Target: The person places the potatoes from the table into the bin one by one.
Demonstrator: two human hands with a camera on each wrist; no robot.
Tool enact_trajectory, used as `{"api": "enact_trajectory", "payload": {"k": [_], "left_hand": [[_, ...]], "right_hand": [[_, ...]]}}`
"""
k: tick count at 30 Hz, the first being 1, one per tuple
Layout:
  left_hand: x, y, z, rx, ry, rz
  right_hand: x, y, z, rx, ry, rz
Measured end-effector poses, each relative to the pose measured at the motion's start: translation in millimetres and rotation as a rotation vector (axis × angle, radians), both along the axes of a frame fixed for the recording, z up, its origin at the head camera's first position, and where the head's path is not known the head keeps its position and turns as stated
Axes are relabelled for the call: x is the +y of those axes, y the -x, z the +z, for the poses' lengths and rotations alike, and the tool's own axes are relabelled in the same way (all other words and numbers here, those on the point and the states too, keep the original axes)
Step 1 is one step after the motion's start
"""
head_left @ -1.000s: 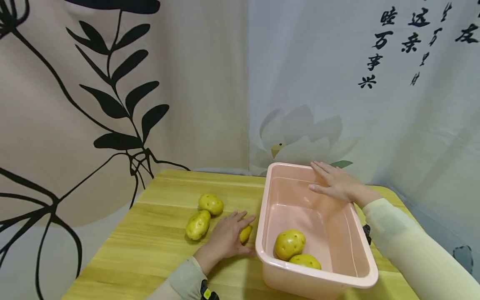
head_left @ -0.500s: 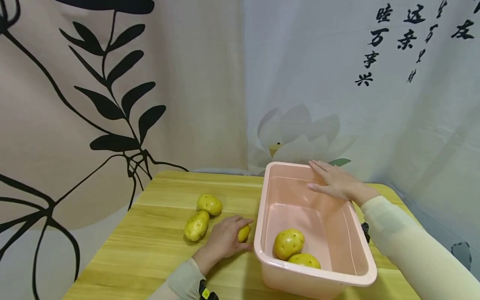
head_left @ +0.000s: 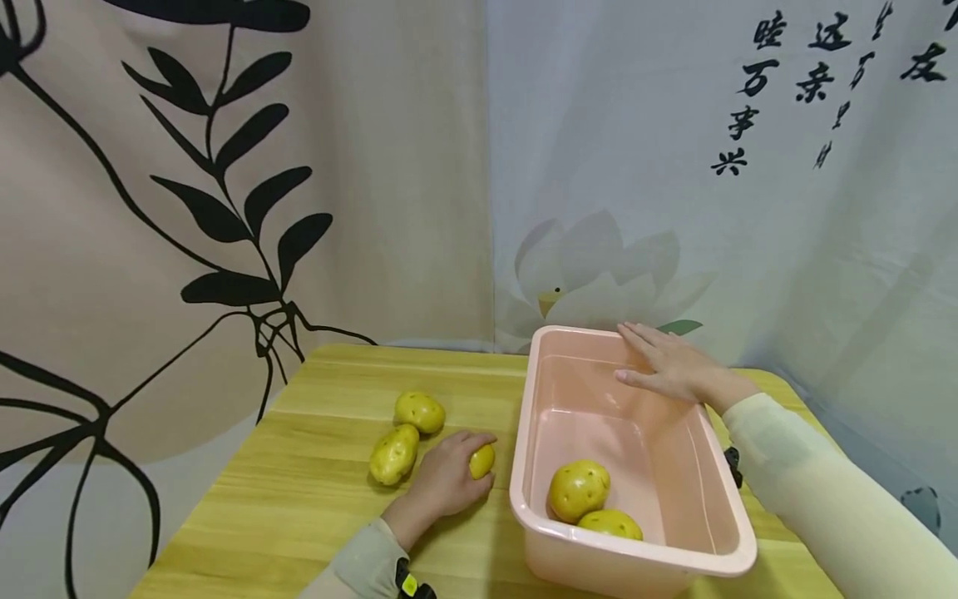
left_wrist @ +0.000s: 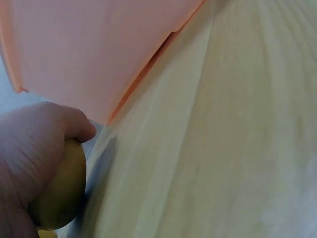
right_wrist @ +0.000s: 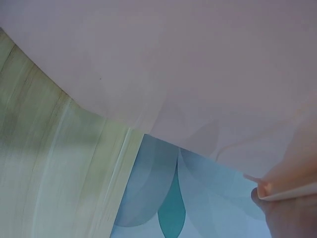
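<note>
My left hand (head_left: pixel 451 476) grips a yellow potato (head_left: pixel 482 461) close to the left side of a pink plastic basin (head_left: pixel 521 466). In the left wrist view the thumb bends over the top of this potato (left_wrist: pixel 62 191), and the palm hides part of it. Two more potatoes lie side by side just left of the hand, one nearer (head_left: pixel 393 455) and one farther (head_left: pixel 419 412). Inside the basin are a whole visible potato (head_left: pixel 580 489) and one partly hidden by the near rim (head_left: pixel 611 524). My right hand (head_left: pixel 671 363) rests on the basin's far right rim, fingers extended, thumb over the inside.
All of this stands on a wood-grain table (head_left: pixel 329 507), whose far edge runs along a printed curtain (head_left: pixel 412 166). The basin takes up the right part of the table. My right sleeve (head_left: pixel 816 482) passes along the basin's right side.
My left fingers and thumb have closed round the potato, the thumb drawing back from the basin's side. The right hand and basin stay put; the head view shifts slightly.
</note>
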State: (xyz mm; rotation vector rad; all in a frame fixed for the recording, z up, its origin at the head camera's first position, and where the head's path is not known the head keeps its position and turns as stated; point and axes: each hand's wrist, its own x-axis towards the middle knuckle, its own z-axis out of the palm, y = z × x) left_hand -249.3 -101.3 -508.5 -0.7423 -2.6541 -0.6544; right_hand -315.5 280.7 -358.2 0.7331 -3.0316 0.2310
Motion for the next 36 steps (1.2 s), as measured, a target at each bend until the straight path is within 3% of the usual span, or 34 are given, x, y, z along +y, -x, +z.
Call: {"api": "enact_trajectory", "payload": {"k": [10, 19, 29, 36], "left_hand": [[-1, -0.2, 3.9, -0.042, -0.072, 0.014], [-1, -1.9, 14.7, -0.087, -0.232, 0.032], [1, -5.0, 36.1, -0.098, -0.428, -0.005], [-1, -5.5, 57.7, -0.123, -0.508, -0.010]], "right_hand": [[2, -3.6, -2.3, -0.001, 0.012, -0.001], [1, 0.6, -0.7, 0.000, -0.007, 0.006], [2, 2.4, -0.5, 0.012, -0.006, 0.005], [6, 4.0, -1.0, 0.010, -0.007, 0.013]]}}
